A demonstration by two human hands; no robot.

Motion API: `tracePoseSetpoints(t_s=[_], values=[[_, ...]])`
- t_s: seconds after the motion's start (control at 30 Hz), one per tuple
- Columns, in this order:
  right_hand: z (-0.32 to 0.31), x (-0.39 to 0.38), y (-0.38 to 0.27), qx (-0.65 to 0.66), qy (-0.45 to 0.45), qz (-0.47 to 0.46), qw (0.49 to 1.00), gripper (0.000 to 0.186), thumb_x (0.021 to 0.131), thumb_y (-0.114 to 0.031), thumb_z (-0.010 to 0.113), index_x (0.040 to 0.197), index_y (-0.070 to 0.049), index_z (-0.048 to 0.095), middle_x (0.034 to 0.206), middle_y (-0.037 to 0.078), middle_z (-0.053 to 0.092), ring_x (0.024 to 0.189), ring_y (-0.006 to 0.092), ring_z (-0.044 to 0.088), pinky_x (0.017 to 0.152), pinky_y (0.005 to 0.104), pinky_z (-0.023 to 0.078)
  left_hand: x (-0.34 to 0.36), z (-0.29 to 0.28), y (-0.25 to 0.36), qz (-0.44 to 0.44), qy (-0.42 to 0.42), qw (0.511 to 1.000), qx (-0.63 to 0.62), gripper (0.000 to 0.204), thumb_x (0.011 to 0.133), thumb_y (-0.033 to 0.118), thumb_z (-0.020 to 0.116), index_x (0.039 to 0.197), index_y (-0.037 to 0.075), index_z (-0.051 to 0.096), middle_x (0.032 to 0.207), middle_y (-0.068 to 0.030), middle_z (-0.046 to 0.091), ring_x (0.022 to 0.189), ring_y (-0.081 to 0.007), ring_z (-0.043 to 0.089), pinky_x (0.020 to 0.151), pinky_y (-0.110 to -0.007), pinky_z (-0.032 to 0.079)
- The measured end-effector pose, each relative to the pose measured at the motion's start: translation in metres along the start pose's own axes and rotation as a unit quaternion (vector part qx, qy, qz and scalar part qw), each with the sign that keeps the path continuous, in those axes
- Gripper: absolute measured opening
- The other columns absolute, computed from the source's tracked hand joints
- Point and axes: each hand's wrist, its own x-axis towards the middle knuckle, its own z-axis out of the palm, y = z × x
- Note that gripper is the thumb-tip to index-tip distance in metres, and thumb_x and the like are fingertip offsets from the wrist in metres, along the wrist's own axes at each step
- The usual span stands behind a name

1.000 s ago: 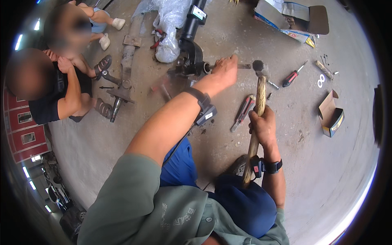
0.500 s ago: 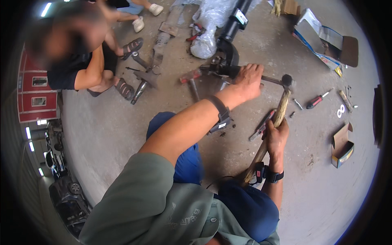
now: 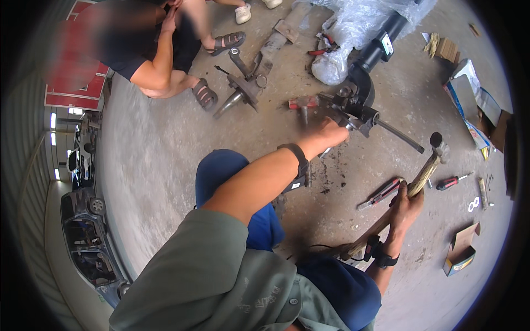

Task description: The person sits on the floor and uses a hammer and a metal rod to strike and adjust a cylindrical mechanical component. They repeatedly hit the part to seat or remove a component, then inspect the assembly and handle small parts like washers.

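Observation:
My right hand (image 3: 407, 205) is wrapped round the wooden handle of a hammer (image 3: 424, 175). Its dark metal head is raised just past the end of a metal rod (image 3: 402, 137). That rod sticks out of the black fork-shaped joint (image 3: 361, 91) on a black drive shaft (image 3: 381, 51). My left hand (image 3: 331, 133) is closed at the near side of the joint, its fingers curled against a metal part; what exactly they grip is hidden. Behind my left wrist lies a red-headed hammer (image 3: 303, 103).
A utility knife (image 3: 381, 193), a screwdriver (image 3: 454, 181) and two white rings (image 3: 473, 204) lie at right, near a small open box (image 3: 462, 254). Beyond is a torn carton (image 3: 473, 105). Clear plastic wrap (image 3: 337, 49) covers the shaft's far end. A person (image 3: 154, 71) squats at left by a worn shaft fork (image 3: 240, 94).
My left hand has moved off the rod to the near side of the joint. The hammer is now clear of the rod's end. The whole view has shifted.

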Motion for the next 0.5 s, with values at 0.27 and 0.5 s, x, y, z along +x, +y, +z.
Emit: tracePoseSetpoints(t_s=[0.27,0.5], values=[[-0.008,0.088,-0.034,-0.239,0.079,-0.077,0.965,0.062,0.093,-0.056,0.067,0.079,0.003,0.056,0.06,0.013,0.056,0.055,0.0237,0.057,0.054,0.039,0.047,0.001,0.021,0.005,-0.01,0.023,1.0,0.017,0.034,0.068,0.017,0.073,0.094,-0.003,0.067,0.1,-0.0226,0.071,0.1,-0.035,0.069,0.086,-0.044,0.053],[0.007,0.096,-0.044,-0.147,-0.001,0.017,0.989,0.062,0.09,-0.061,0.068,0.081,-0.001,0.061,0.06,0.003,0.054,0.051,0.0111,0.053,0.048,0.0283,0.043,0.013,0.026,-0.01,-0.007,0.047,0.996,0.074,0.038,0.077,0.016,0.061,0.109,-0.002,0.066,0.109,-0.0274,0.069,0.11,-0.0399,0.067,0.093,-0.045,0.052]])
